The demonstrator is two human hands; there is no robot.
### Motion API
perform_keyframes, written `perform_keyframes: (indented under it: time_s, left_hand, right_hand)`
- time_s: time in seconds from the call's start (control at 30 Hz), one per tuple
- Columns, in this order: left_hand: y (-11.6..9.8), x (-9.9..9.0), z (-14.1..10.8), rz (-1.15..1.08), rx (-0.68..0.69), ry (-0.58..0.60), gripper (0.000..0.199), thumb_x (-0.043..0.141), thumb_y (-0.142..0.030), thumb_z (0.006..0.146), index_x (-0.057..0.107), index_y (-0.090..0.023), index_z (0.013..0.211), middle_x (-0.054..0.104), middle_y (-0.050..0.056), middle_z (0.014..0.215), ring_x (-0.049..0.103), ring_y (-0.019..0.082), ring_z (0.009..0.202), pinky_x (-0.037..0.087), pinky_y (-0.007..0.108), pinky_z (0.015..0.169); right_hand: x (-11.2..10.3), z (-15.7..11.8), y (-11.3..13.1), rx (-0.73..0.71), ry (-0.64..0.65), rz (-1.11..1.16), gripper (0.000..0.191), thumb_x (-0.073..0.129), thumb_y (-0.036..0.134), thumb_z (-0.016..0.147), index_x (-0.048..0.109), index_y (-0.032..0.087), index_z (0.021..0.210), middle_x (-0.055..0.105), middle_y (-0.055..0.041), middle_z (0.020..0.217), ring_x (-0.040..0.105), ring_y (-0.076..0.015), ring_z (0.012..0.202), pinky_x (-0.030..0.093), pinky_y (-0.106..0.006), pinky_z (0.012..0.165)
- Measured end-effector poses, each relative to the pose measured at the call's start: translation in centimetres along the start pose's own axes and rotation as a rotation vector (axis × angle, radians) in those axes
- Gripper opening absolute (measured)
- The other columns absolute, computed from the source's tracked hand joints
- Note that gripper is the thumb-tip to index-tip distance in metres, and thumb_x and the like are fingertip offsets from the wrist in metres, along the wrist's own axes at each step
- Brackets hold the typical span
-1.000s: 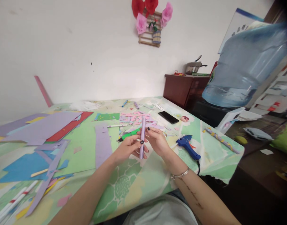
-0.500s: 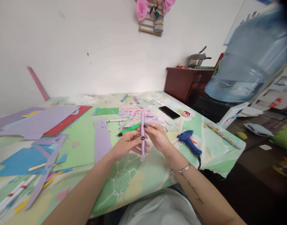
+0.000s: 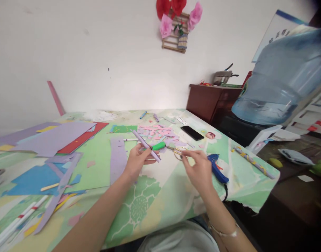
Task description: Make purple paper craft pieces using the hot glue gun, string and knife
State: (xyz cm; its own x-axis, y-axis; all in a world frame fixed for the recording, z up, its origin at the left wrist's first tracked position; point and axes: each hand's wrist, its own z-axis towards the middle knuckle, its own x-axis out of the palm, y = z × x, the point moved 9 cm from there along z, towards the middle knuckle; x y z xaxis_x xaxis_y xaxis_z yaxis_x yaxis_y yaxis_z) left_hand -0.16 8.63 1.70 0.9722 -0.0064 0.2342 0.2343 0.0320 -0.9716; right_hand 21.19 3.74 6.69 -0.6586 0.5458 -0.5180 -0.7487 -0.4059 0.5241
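Observation:
A thin rolled purple paper tube (image 3: 145,145) is gripped in my left hand (image 3: 137,158), tilted with its upper end to the left. Beyond that hand lies a green-handled tool (image 3: 158,146). My right hand (image 3: 197,167) is over the table at the gold-handled scissors (image 3: 177,150), thumb and forefinger near the handle loops; whether they grip them is hard to make out. The blue glue gun (image 3: 218,169) rests just right of this hand. Pink and purple paper scraps (image 3: 157,132) are heaped behind both hands.
Purple sheets (image 3: 55,136), a red sheet (image 3: 83,140) and blue paper (image 3: 31,180) cover the left side. A black phone (image 3: 192,133) lies at the back right. A decorated purple stick (image 3: 253,161) is near the right edge, beside a large water bottle (image 3: 278,80).
My right hand has let go of the purple tube and moved right to the scissors. The tube has gone from upright to slanted in my left hand. The view has shifted slightly.

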Motion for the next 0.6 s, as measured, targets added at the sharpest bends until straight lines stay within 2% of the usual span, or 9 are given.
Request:
perform_keyframes:
  time_s: [0.1,0.17,0.23,0.3,0.43,0.5,0.6]
  left_hand:
    - [-0.1,0.3,0.1,-0.051,0.021,0.022,0.024,0.067,-0.025,0.074,0.053,-0.014,0.091,0.071,0.006,0.074,0.07,0.022,0.071,0.059,0.037,0.07]
    - [-0.1,0.3,0.2,-0.059,0.033,0.023,0.024,0.069,-0.025,0.072,0.057,-0.012,0.089,0.071,0.006,0.075,0.07,0.021,0.07,0.059,0.036,0.07]
    - [0.0,0.2,0.2,-0.046,0.038,0.01,0.025,0.07,-0.026,0.071,0.06,-0.01,0.087,0.07,0.005,0.075,0.069,0.019,0.067,0.059,0.034,0.068]
    - [0.1,0.0,0.3,-0.038,0.037,0.004,0.026,0.071,-0.027,0.07,0.062,-0.01,0.087,0.069,0.005,0.074,0.069,0.019,0.066,0.06,0.033,0.067]
    - [0.3,-0.1,0.5,-0.037,0.024,-0.004,0.026,0.072,-0.027,0.067,0.062,-0.009,0.084,0.067,0.004,0.072,0.069,0.02,0.067,0.06,0.033,0.067]
    - [0.2,-0.2,0.4,-0.031,0.025,-0.022,0.027,0.073,-0.027,0.066,0.062,-0.009,0.082,0.066,0.004,0.072,0.069,0.019,0.067,0.06,0.034,0.068]
    - [-0.1,-0.2,0.2,-0.008,0.031,-0.039,0.028,0.074,-0.027,0.064,0.061,-0.01,0.082,0.065,0.002,0.07,0.067,0.018,0.065,0.06,0.035,0.068]
  right_hand:
    - [-3.5,-1.4,-4.0,0.171,-0.002,-0.413,0.023,0.054,0.028,0.08,0.066,0.016,0.095,0.068,-0.0113,0.093,0.052,-0.033,0.098,0.041,-0.048,0.083]
    - [-4.6,-2.7,-7.2,0.318,0.103,-0.624,0.032,0.054,0.036,0.08,0.061,0.014,0.103,0.063,-0.0158,0.106,0.049,-0.0392,0.101,0.041,-0.053,0.076]
    - [-5.0,-4.0,-9.9,0.42,0.209,-0.734,0.041,0.055,0.041,0.079,0.057,0.011,0.107,0.058,-0.0199,0.108,0.05,-0.0411,0.099,0.043,-0.052,0.072]
    - [-4.9,-4.7,-11.6,0.43,0.259,-0.756,0.039,0.056,0.037,0.08,0.054,0.009,0.107,0.057,-0.0207,0.106,0.052,-0.0383,0.097,0.044,-0.048,0.073]
    - [-4.5,-4.3,-13.6,0.377,0.239,-0.671,0.036,0.059,0.029,0.079,0.051,0.004,0.105,0.057,-0.0188,0.096,0.056,-0.0305,0.095,0.043,-0.037,0.082]
    - [-4.4,-3.8,-14.3,0.391,0.227,-0.647,0.041,0.059,0.032,0.079,0.049,0.005,0.106,0.056,-0.0191,0.098,0.057,-0.0298,0.094,0.044,-0.035,0.079]
    - [-3.7,-3.3,-14.6,0.373,0.304,-0.621,0.028,0.054,0.034,0.08,0.052,0.01,0.097,0.058,-0.0154,0.094,0.059,-0.0286,0.088,0.044,-0.035,0.071]
